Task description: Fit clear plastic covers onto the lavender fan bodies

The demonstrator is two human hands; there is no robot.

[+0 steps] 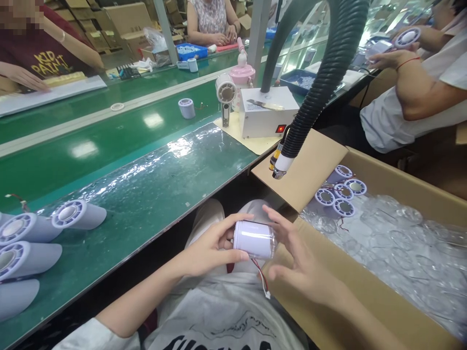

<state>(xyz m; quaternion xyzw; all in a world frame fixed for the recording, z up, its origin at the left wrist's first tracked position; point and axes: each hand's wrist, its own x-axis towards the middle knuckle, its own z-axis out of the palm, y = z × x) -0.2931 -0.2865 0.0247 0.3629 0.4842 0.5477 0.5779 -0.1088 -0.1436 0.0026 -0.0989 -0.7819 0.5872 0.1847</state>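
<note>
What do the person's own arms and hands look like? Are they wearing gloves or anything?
No gloves. Both the left hand and the right hand are bare, with no rings, watch or bracelet showing. The forearms are bare too. A short white sleeve shows at the left upper arm; it belongs to a white T-shirt with black print on the front.
</note>
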